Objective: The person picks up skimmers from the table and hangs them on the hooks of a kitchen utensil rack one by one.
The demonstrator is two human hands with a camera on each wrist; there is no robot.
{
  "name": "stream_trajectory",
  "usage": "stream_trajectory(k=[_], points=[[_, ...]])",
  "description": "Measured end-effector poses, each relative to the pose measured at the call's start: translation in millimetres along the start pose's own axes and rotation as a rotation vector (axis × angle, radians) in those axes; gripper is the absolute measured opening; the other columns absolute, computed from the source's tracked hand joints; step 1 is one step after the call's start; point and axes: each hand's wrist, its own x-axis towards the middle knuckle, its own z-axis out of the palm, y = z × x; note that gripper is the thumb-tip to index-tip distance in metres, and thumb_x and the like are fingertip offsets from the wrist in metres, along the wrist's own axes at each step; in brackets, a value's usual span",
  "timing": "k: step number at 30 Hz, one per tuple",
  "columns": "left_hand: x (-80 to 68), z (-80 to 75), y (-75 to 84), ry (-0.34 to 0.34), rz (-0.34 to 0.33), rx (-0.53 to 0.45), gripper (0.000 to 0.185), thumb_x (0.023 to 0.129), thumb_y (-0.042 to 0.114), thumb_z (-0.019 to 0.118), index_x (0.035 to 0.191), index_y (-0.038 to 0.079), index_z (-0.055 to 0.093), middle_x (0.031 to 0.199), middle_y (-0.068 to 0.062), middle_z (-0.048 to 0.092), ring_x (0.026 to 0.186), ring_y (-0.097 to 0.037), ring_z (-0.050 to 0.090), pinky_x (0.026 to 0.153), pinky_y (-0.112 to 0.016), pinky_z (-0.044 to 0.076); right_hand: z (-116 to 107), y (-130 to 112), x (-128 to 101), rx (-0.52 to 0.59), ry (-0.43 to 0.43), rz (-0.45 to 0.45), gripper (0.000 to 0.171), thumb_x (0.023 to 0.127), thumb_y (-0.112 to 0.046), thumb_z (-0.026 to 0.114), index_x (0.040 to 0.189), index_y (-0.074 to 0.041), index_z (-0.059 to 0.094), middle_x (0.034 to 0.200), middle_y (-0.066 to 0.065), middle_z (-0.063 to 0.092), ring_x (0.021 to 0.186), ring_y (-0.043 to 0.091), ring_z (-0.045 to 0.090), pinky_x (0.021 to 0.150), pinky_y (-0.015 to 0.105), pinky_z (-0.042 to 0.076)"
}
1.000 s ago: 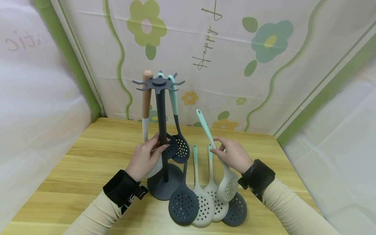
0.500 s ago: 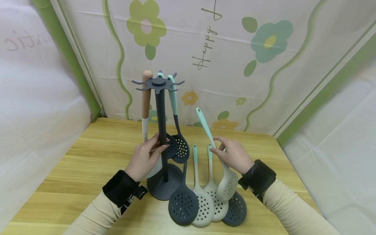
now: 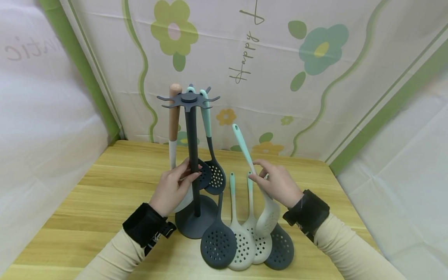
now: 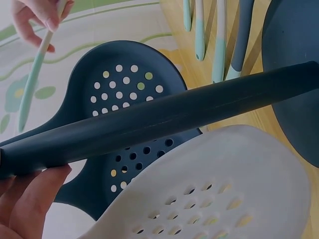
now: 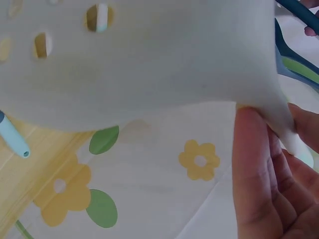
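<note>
My left hand (image 3: pixel 170 190) grips the dark grey post of a utensil stand (image 3: pixel 191 136) partway up, thumb in front. My right hand (image 3: pixel 279 186) pinches the shaft of a white skimmer (image 3: pixel 269 217) with a mint handle. Raised above the other utensils, that skimmer tilts with its handle end up and its holed head down; the right wrist view has the head (image 5: pixel 149 59) close up. From the stand hang a white holed utensil with a wooden handle (image 3: pixel 174 116) and dark skimmers (image 3: pixel 217 177) with mint handles, one partly hidden by my left fingers.
On the wooden table (image 3: pixel 87 202) lie a dark skimmer (image 3: pixel 218 245), two white skimmers (image 3: pixel 241 249) and another dark skimmer (image 3: pixel 281 249), side by side right of the stand's round base (image 3: pixel 187 225). A flower-patterned cloth (image 3: pixel 210 46) rises behind; the stand's upper hooks (image 3: pixel 213 99) spread outward.
My right hand has turned the white skimmer slightly; its handle end has risen a little and its head has shifted up and left. My left hand and the stand stay put.
</note>
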Motion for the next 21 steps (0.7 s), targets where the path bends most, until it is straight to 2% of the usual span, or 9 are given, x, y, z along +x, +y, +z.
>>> stream_trajectory(k=[8, 21], points=[[0.3, -0.5, 0.3, 0.004, 0.002, 0.009, 0.032, 0.094, -0.001, 0.064, 0.126, -0.003, 0.06, 0.11, -0.021, 0.072, 0.096, -0.032, 0.074, 0.074, -0.036, 0.063, -0.3, -1.6, -0.8, 0.0, 0.007, -0.013, 0.04, 0.095, -0.026, 0.068, 0.13, -0.01, 0.059, 0.073, 0.0, 0.067, 0.051, 0.009, 0.048, 0.047, 0.025, 0.045], [0.8, -1.4, 2.3, -0.005, 0.002, 0.012, 0.031, 0.094, 0.001, 0.064, 0.125, -0.002, 0.06, 0.111, -0.021, 0.072, 0.097, -0.032, 0.074, 0.074, -0.037, 0.063, -1.8, -6.6, -2.7, 0.059, 0.006, -0.012, 0.04, 0.096, -0.025, 0.067, 0.132, -0.011, 0.056, 0.077, 0.002, 0.068, 0.049, 0.007, 0.055, 0.045, 0.026, 0.049]])
